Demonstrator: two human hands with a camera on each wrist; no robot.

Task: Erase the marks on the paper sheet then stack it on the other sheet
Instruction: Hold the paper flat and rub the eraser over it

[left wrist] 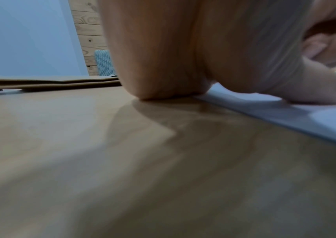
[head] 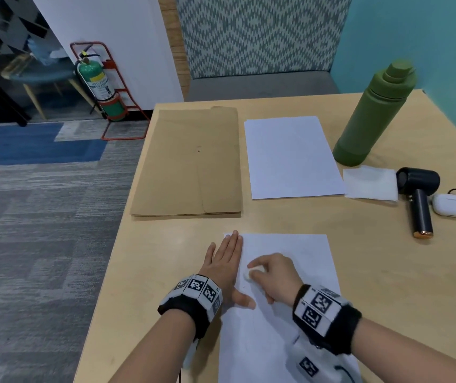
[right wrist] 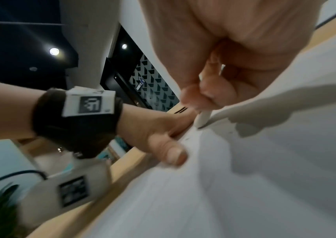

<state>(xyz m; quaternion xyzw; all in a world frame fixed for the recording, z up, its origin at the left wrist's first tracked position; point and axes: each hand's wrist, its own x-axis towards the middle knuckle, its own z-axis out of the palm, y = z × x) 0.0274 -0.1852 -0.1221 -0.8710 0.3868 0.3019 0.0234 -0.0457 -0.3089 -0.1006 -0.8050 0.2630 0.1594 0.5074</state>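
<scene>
Near table edge: marked paper sheet (head: 285,286), thin, limp, easily creased. Left hand (head: 225,268) flat, fingers straight, pinning its left margin. Right hand (head: 272,275) pinching a white eraser (right wrist: 202,118), seemingly mid-rub. Best lifted by two edges toward the blank sheet (head: 290,157) beyond.

The left hand (left wrist: 183,53) presses flat where paper sheet (left wrist: 305,116) meets table (left wrist: 81,153).

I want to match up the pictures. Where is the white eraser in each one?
Head: the eraser is low centre, pinched by the right hand on the near paper sheet.
Left wrist: not visible.
Right wrist: the eraser is centre, its tip on the sheet.
Shared landmark: the left hand flat on the sheet's edge.
</scene>
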